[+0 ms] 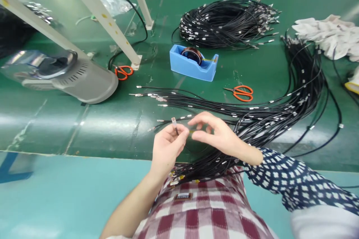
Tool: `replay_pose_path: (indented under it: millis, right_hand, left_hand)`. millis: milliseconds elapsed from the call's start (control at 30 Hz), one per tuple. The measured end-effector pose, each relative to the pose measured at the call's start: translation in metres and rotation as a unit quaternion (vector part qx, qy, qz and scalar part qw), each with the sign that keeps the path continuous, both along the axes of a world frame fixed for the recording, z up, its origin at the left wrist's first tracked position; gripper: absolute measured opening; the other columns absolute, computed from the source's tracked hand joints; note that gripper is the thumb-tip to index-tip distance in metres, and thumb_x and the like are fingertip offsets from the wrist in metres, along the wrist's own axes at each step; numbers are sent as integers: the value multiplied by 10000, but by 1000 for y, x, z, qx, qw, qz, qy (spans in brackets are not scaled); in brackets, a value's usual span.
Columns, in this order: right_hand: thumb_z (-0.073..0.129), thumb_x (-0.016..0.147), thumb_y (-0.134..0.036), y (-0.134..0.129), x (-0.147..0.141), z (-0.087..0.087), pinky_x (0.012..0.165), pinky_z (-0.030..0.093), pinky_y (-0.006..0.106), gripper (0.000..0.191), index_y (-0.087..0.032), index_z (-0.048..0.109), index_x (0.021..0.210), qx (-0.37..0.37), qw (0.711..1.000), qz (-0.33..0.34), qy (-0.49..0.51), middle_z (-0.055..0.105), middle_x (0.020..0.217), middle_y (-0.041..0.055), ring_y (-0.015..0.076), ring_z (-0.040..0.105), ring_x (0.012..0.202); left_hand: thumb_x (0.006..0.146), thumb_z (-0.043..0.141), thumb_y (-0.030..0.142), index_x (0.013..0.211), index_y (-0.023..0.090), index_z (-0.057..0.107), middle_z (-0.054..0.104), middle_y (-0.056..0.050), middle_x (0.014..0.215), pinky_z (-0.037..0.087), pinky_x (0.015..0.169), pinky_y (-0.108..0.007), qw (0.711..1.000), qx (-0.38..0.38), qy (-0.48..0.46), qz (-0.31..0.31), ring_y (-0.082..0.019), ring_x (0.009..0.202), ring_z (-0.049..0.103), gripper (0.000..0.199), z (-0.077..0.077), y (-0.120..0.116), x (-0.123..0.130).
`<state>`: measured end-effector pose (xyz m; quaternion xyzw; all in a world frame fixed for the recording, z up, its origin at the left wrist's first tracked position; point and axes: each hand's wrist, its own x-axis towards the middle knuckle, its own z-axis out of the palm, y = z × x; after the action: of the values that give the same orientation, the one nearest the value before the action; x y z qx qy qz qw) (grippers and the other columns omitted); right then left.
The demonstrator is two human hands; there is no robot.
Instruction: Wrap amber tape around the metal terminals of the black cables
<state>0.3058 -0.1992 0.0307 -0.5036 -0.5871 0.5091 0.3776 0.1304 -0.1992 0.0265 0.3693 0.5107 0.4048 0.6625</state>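
Observation:
My left hand pinches a black cable just below its small metal-ended connector, which points up and away from me. Just right of it, my right hand has its thumb and fingers apart, with a small blurred yellowish strip near the thumb tip. Beneath and around both hands, a long bundle of black cables with white tags runs over the bench and bends away at the right. More cable ends hang over the front edge against a checked apron.
On the green bench are a blue tape dispenser, orange scissors, a second orange pair, a coiled cable pile, white gloves and a grey machine beside white posts.

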Motion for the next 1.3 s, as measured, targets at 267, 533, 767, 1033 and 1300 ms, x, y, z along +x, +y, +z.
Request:
replay_pose_path:
  millis: [267, 533, 767, 1033, 1300]
  right_hand:
    - [684, 811, -329, 2, 0, 1, 659, 479, 260, 170, -164, 690, 771, -49, 997, -37, 36, 684, 756, 21, 132, 600, 676]
    - [704, 786, -307, 13, -4, 15, 648, 492, 239, 146, -162, 704, 765, -63, 995, 33, 65, 701, 745, 15, 117, 606, 655]
    - [693, 796, -309, 16, -3, 17, 605, 467, 229, 168, -156, 699, 727, -60, 996, 57, 47, 701, 736, 14, 110, 586, 629]
    - [688, 797, -303, 15, -6, 21, 597, 469, 234, 155, -166, 703, 726, -59, 997, 36, 34, 682, 690, 7, 112, 582, 609]
    - [696, 776, -309, 12, -15, 22, 569, 470, 244, 171, -173, 669, 677, -77, 996, -3, 43, 643, 635, 4, 114, 560, 578]
  left_hand:
    - [928, 569, 344, 1120, 218, 464, 617, 48, 638, 328, 409, -161, 997, 66, -28, -22, -42, 380, 433, 252, -2, -8, -5]
    - [936, 559, 354, 1367, 211, 453, 669, 13, 658, 366, 380, -171, 994, 51, -46, -80, -71, 366, 524, 466, 2, -13, -6]
    - [933, 568, 347, 1394, 204, 505, 653, 4, 637, 363, 377, -172, 991, 29, -64, -111, -64, 361, 512, 487, 0, -15, -9]
    - [926, 578, 339, 1364, 227, 541, 655, 4, 631, 367, 366, -186, 992, 28, -62, -103, -73, 359, 511, 454, 3, -15, -8]
    - [924, 583, 336, 1374, 239, 531, 656, 9, 625, 376, 361, -178, 993, 30, -73, -89, -68, 356, 504, 464, 2, -17, -6]
